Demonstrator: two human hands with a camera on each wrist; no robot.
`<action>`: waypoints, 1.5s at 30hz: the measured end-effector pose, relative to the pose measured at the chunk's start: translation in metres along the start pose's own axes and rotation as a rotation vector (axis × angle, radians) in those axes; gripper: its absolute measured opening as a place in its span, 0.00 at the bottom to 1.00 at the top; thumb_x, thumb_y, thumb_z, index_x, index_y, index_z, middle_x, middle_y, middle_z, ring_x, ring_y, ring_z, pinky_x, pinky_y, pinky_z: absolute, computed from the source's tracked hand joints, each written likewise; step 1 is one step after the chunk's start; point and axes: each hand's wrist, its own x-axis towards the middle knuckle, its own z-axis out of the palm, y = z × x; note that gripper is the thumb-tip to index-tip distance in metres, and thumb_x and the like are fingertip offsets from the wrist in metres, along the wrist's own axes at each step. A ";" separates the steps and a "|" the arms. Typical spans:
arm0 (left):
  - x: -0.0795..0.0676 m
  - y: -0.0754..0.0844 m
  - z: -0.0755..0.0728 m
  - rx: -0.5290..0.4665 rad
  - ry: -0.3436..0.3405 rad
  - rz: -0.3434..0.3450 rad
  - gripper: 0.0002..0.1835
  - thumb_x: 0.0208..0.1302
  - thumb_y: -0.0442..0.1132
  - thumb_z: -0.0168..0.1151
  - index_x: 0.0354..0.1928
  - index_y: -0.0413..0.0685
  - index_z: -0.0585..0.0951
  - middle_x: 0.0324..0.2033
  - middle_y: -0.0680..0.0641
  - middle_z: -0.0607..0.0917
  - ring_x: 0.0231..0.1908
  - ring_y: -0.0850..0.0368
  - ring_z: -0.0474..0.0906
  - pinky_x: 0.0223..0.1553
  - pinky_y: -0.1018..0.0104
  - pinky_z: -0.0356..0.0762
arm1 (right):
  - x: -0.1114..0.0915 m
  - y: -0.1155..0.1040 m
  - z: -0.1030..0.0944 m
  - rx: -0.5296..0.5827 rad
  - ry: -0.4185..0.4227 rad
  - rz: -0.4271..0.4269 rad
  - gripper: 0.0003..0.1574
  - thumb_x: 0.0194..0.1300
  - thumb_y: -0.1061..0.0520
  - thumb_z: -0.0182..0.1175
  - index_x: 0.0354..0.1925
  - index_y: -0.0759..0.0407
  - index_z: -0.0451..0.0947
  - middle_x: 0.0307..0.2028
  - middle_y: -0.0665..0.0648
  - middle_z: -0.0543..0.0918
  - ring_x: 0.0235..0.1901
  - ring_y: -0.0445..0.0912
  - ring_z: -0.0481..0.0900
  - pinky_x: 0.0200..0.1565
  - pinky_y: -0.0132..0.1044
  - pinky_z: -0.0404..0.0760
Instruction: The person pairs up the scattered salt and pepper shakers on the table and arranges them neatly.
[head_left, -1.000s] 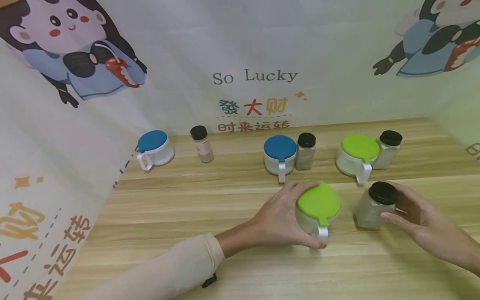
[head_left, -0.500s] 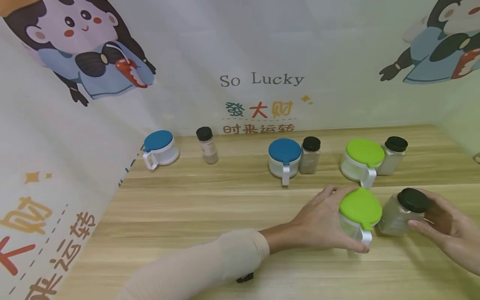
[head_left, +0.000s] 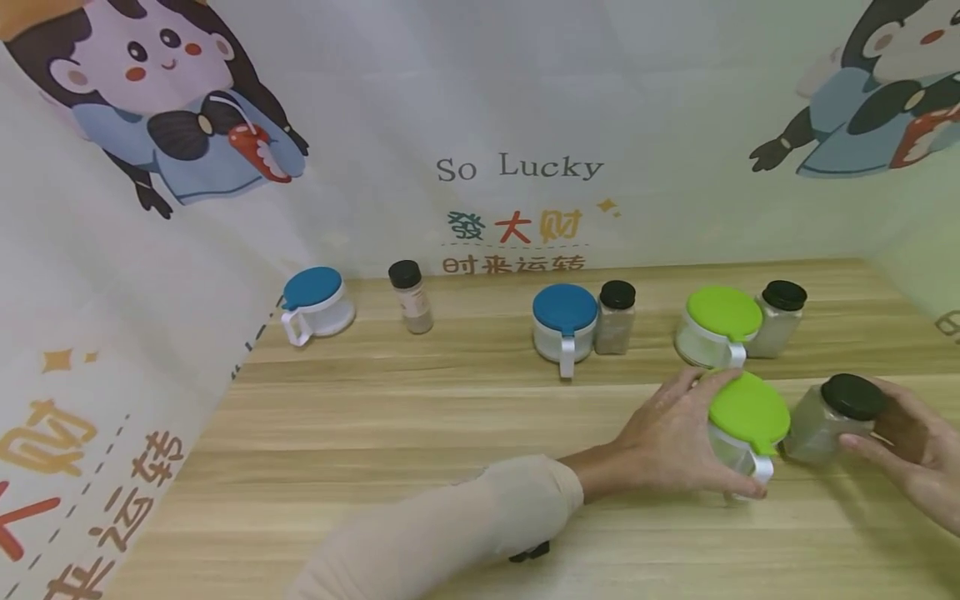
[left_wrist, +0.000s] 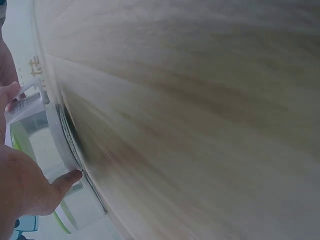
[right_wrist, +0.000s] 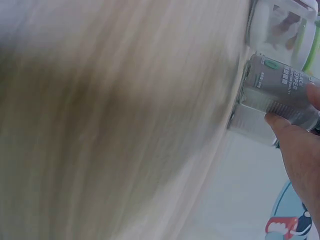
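Your left hand (head_left: 678, 442) has its fingers curled round the front green-lidded jar (head_left: 750, 410); your right hand (head_left: 917, 454) pinches the black-lidded pepper jar (head_left: 816, 429) just beside it; both are upright at the surface (head_left: 375, 450), before the rear green-lidded jar (head_left: 723, 312).

Wears a pale cream sleeve (head_left: 450, 533) at six o'clock in the head view, plain, long and softly creased, closing neatly just short of the left hand (head_left: 678, 450) at four o'clock. Peeking from beneath the fabric, toward half past five: a small black piece (head_left: 529, 552), mostly hidden. Bares the right hand (head_left: 918, 467), between three and four.
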 end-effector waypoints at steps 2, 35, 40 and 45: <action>0.002 0.001 0.002 -0.006 0.011 -0.007 0.62 0.27 0.72 0.68 0.68 0.73 0.47 0.61 0.59 0.58 0.55 0.67 0.59 0.45 0.71 0.67 | 0.000 0.003 -0.003 0.027 0.007 -0.003 0.40 0.48 0.87 0.49 0.60 0.72 0.59 0.52 0.49 0.72 0.49 0.35 0.72 0.47 0.21 0.67; 0.028 0.026 0.019 0.328 -0.040 -0.061 0.57 0.39 0.78 0.51 0.68 0.72 0.35 0.68 0.56 0.30 0.66 0.54 0.37 0.58 0.61 0.55 | 0.007 0.017 -0.018 0.174 0.006 0.014 0.40 0.49 0.89 0.43 0.60 0.69 0.59 0.54 0.49 0.73 0.53 0.35 0.68 0.48 0.19 0.64; 0.025 0.026 0.014 0.255 -0.006 -0.088 0.67 0.29 0.81 0.54 0.64 0.73 0.23 0.66 0.54 0.25 0.66 0.55 0.33 0.58 0.61 0.55 | 0.005 0.013 -0.017 0.022 0.028 0.056 0.46 0.47 0.89 0.46 0.63 0.66 0.56 0.55 0.45 0.70 0.52 0.32 0.66 0.46 0.16 0.63; 0.015 0.023 -0.011 0.159 0.040 0.000 0.67 0.31 0.79 0.56 0.62 0.74 0.19 0.66 0.57 0.24 0.65 0.61 0.29 0.60 0.62 0.51 | 0.012 0.005 -0.020 0.093 0.105 -0.013 0.44 0.46 0.89 0.44 0.62 0.72 0.55 0.55 0.52 0.70 0.54 0.39 0.66 0.48 0.19 0.64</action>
